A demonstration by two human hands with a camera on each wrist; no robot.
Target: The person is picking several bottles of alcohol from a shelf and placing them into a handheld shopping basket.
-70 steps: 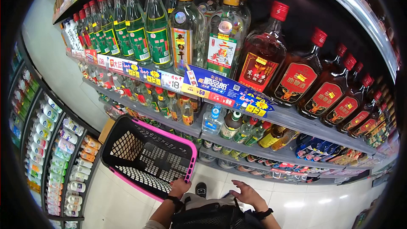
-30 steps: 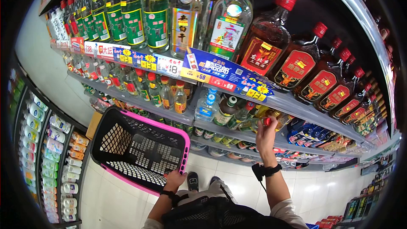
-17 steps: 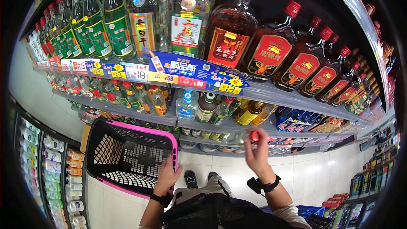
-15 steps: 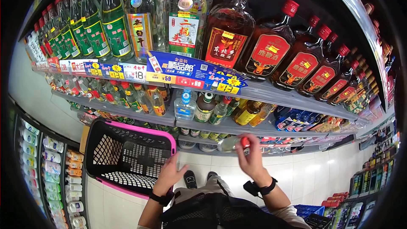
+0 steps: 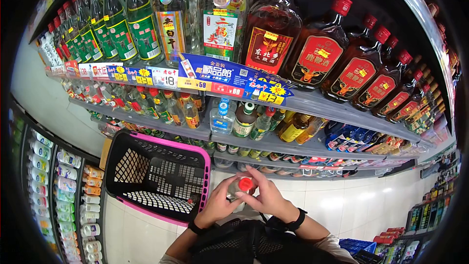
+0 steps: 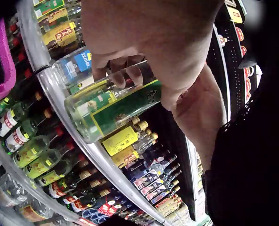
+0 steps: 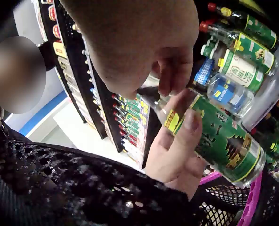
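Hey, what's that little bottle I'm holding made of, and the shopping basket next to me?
The bottle: clear and glossy with sharp highlights, probably glass, though clear plastic isn't ruled out; printed green paper-like label; red cap looks like plastic or metal. The basket: moulded black plastic lattice, matte, with a pink plastic rim.

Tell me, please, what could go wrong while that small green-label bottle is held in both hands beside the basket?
The bottle looks like glass and is held over hard floor tiles; if the left hand or right hand slips, it could shatter. Dropped carelessly, it might also miss the basket.
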